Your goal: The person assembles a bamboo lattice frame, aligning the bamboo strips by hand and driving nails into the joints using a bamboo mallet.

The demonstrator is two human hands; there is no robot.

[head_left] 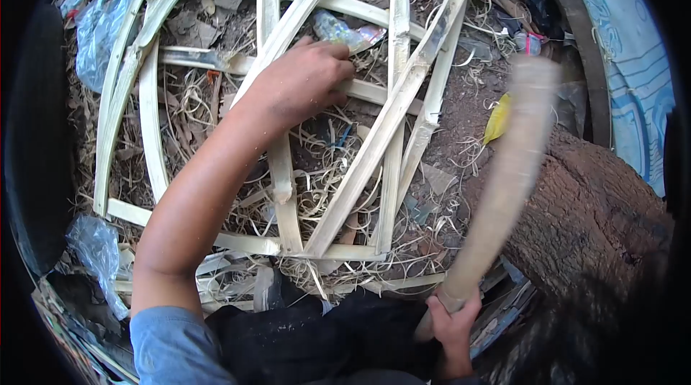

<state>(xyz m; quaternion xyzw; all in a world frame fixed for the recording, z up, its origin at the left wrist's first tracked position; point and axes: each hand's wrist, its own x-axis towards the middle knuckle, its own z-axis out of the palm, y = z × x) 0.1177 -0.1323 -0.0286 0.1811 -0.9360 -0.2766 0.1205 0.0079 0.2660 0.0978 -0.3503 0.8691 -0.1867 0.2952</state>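
Observation:
Pale split strips (360, 169) form a crisscrossed lattice on the ground. My left hand (313, 75) reaches over its upper middle, fingers curled down at a crosswise strip (374, 91); what the fingertips hold is hidden. At the lower right, my right hand (453, 316) wraps round the lower end of a thick pale wooden stick (497, 191). The stick rises up and to the right, blurred at its top, in front of a brown log.
The rough brown log (590, 205) lies at right, beside a blue patterned sheet (622, 47). Thin shavings (324, 162) and plastic bags (108, 25) litter the soil. A yellow leaf (497, 119) is near the stick. Dark cloth (317, 342) covers my lap.

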